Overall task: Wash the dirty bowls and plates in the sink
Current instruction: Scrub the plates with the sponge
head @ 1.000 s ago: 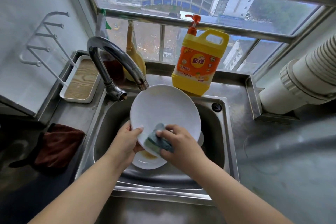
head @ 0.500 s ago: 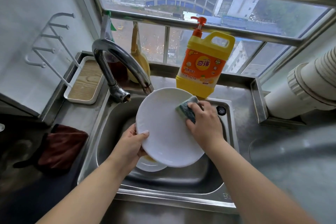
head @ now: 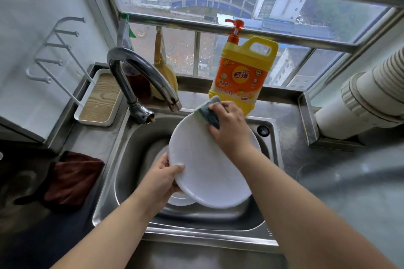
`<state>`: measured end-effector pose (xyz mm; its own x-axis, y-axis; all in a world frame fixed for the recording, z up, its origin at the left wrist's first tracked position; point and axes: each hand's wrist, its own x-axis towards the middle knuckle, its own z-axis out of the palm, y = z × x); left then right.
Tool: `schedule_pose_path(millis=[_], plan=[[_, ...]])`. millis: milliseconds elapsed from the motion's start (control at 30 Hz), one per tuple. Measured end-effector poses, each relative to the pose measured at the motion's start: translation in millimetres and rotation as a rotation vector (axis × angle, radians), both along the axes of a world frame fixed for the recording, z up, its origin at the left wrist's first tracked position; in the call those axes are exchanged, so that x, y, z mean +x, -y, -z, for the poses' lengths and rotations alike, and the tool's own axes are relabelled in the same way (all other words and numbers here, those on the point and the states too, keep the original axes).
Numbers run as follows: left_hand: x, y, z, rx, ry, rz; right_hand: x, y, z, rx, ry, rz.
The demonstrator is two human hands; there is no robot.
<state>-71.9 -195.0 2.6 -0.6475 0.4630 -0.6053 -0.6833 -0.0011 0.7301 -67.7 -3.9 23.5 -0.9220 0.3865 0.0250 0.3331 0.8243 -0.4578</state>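
Note:
A large white plate (head: 207,166) is held tilted over the steel sink (head: 131,159). My left hand (head: 162,178) grips its lower left rim, thumb on the face. My right hand (head: 229,124) holds a green-and-grey sponge (head: 211,111) and presses it on the plate's far rim. Under the plate, low in the basin, another white dish (head: 180,200) shows only its edge.
The curved tap (head: 140,74) arches over the basin's back left. A yellow detergent jug (head: 243,72) stands on the sill behind the plate. A white rack with a wooden tray (head: 98,100) sits left, a dark red cloth (head: 72,179) lies on the left counter, a ribbed white pipe (head: 371,98) on the right.
My right hand has swept the sponge from the plate's near edge up across its face to the far rim. The plate has tipped more toward me; my left hand keeps its grip.

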Motion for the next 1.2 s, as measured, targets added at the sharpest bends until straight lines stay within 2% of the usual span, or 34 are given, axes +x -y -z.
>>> schedule_pose_path(millis=[167,267,500,633,767,900,1200], plan=[[-7.1,10.6,2.4,-0.022,-0.014,-0.052,35.1,-19.0,3.9,0.172,0.207,0.127],[-10.7,13.4,4.7,-0.053,-0.003,-0.089,62.4,-17.9,5.0,0.222,0.302,0.073],[-29.1,21.3,12.8,-0.162,-0.01,-0.135,110.6,-37.5,-5.9,0.038,0.495,-0.044],[-44.1,31.0,14.8,-0.176,-0.017,-0.099,125.4,-34.3,-17.9,-0.081,0.602,-0.2],[-50.9,37.2,16.8,-0.167,0.001,0.022,117.6,-15.6,-15.7,-0.257,0.527,-0.292],[-53.7,43.1,18.5,-0.168,0.028,0.06,109.8,-6.8,-12.6,-0.345,0.453,-0.239],[-59.0,46.0,12.5,-0.1,0.052,0.159,102.3,-2.8,-14.8,-0.385,0.368,-0.264]])
